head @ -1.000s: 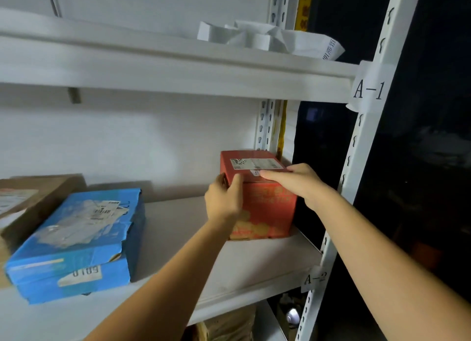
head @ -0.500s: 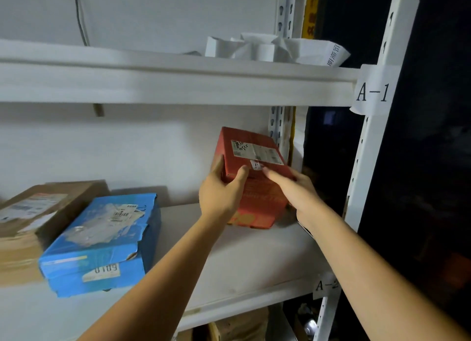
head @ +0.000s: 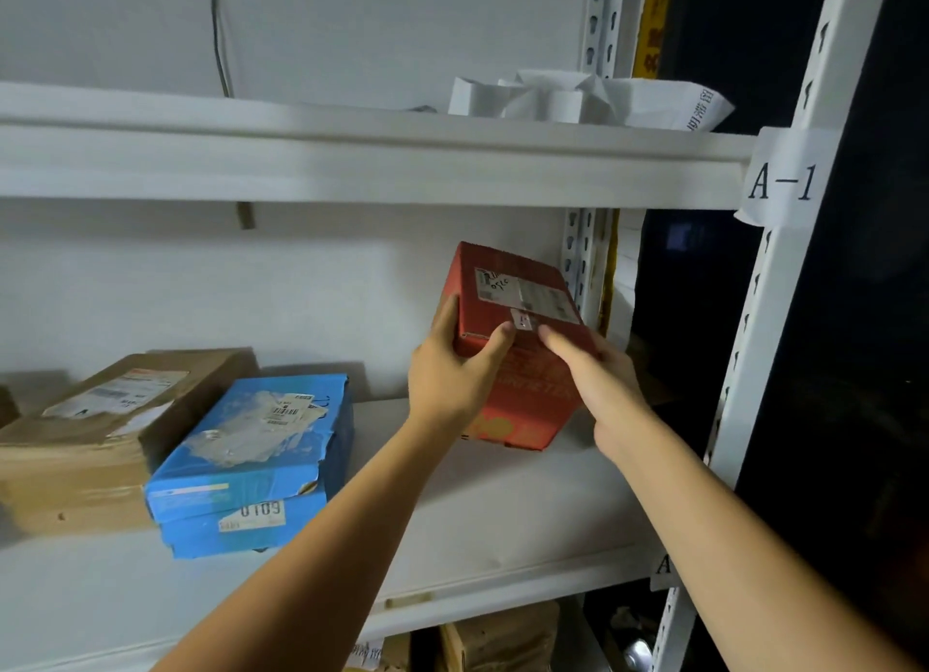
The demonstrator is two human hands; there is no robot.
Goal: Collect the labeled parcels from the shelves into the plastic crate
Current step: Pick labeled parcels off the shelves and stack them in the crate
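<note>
A red cardboard parcel with a white shipping label on top is tilted towards me, its lower edge just above the middle shelf at the right end. My left hand grips its left front corner, thumb on the top face. My right hand holds its right side, fingers lying over the front and top edge. A blue parcel marked 0109 and a brown parcel lie on the same shelf to the left. No crate is in view.
The upper shelf carries a crumpled white mailer bag. A white upright post tagged A-1 stands just right of my right arm. More brown boxes sit on the shelf below. Beyond the post it is dark.
Both hands have tipped the red parcel forward and lifted it off the shelf towards me. My view has shifted right and up a little; the other parcels stay put.
</note>
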